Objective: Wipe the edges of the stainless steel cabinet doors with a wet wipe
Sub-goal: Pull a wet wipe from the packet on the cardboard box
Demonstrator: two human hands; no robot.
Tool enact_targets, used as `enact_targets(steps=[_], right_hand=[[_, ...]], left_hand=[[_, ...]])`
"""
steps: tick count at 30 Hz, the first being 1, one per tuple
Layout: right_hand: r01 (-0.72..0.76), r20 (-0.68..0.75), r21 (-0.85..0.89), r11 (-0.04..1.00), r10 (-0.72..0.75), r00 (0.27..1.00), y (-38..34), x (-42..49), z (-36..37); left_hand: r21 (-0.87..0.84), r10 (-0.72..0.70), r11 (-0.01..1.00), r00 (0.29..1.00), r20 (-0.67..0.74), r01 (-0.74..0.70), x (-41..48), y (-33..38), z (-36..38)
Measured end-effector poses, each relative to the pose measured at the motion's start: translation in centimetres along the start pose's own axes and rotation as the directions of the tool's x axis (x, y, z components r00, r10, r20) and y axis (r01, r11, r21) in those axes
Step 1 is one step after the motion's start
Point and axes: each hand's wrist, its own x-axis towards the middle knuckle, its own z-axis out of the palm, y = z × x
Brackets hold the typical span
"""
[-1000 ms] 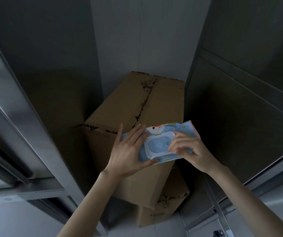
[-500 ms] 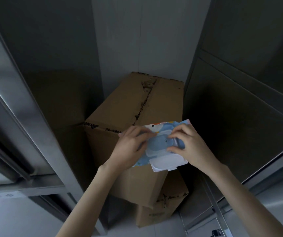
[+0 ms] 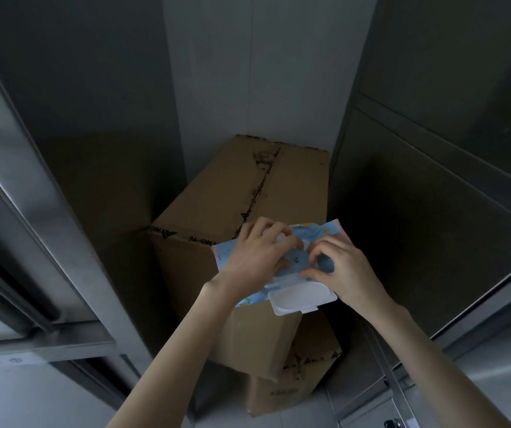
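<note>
A light blue wet wipe pack (image 3: 322, 234) with a cartoon print is held in front of me over a cardboard box. Its white plastic lid (image 3: 302, 299) hangs flipped open toward me. My left hand (image 3: 257, 261) grips the pack from the left, fingers curled over its top. My right hand (image 3: 340, 268) rests on the pack's right side, with thumb and forefinger pinching at the opening in the middle. Stainless steel cabinet doors stand on both sides: one door (image 3: 41, 193) at the left and one door (image 3: 433, 217) at the right.
Two stacked cardboard boxes (image 3: 232, 196) fill the narrow gap between the cabinets, against a grey wall (image 3: 263, 72). A metal frame or rack (image 3: 396, 393) shows at the lower right on the pale floor.
The pack's white lid has been flipped open and now hangs toward me. My left hand has curled over the pack's top, and my right fingers have moved to the opening.
</note>
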Motion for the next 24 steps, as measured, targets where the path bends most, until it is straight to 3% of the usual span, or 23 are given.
enact_targets(steps=[6, 11, 16, 20, 24], right_hand=[[0.011, 0.002, -0.008, 1.0, -0.011, 1.0, -0.2, 0.1, -0.1], [0.058, 0.023, -0.078, 0.995, -0.056, 0.998, -0.3, 0.4, -0.6], [0.232, 0.085, -0.243, 0.942, -0.218, 0.972, 0.0, 1.8, -0.7], [0.242, 0.139, -0.179, 0.954, -0.219, 0.966, -0.4, 3.0, -0.1], [0.138, 0.333, 0.026, 0.99, -0.138, 0.933, -1.3, 4.8, 0.2]], left_hand=[[-0.04, -0.074, 0.996, 0.985, 0.159, 0.081, 0.3, -0.4, -0.3], [-0.133, -0.056, 0.99, 0.996, -0.072, 0.046, -0.2, 0.0, 0.1], [-0.347, -0.278, 0.911, 0.954, -0.115, 0.224, -2.7, -1.1, -1.6], [-0.389, -0.352, 0.857, 0.935, 0.037, 0.337, -4.5, -1.5, -2.0], [-0.374, -0.377, 0.855, 0.926, 0.029, 0.36, -4.4, -0.8, -1.9]])
